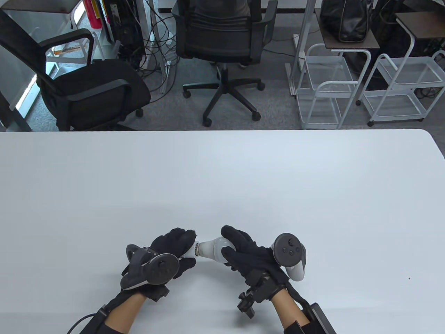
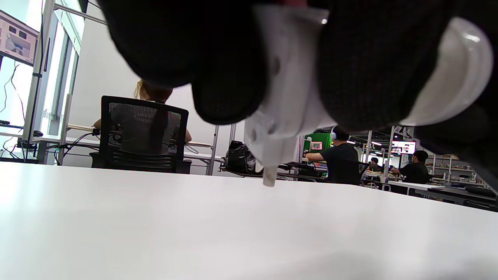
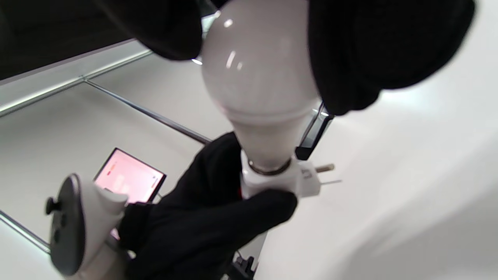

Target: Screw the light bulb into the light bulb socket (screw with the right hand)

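**Two hands joined at bulb and socket, near front edge of worktop**

Both gloved hands sit low in the table view, close together, near the front edge of the white worktop (image 1: 222, 181).

Left hand (image 1: 170, 252): fingers wrapped around the white light bulb socket (image 1: 190, 251). Grip is pressed together on the socket body. Left wrist view shows the socket (image 2: 284, 97) between dark glove fingers (image 2: 218, 70), with its plug prong pointing down toward the worktop (image 2: 194, 225) but apart from it. Right wrist view confirms: the socket (image 3: 280, 181) is held by the left hand (image 3: 202, 217), two metal prongs sticking out sideways.

Right hand (image 1: 248, 255): fingers curled over the globe end of the light bulb (image 1: 212, 247). Grip is closed on the bulb, pinching the rounded glass. In the right wrist view the bulb (image 3: 258, 81) fills the upper centre, glove fingers (image 3: 369, 50) on either side of it.

Bulb lies roughly horizontal between the hands, narrow end toward the left hand. A metal ring shows at the junction; the bulb's neck meets the socket mouth. How deep the thread sits cannot be told.

A tracker rides on the back of each hand: left (image 1: 153, 271), right (image 1: 290, 255).

Beyond the worktop: black office chairs (image 1: 222, 38) and white wire carts (image 1: 326, 90) on grey carpet.
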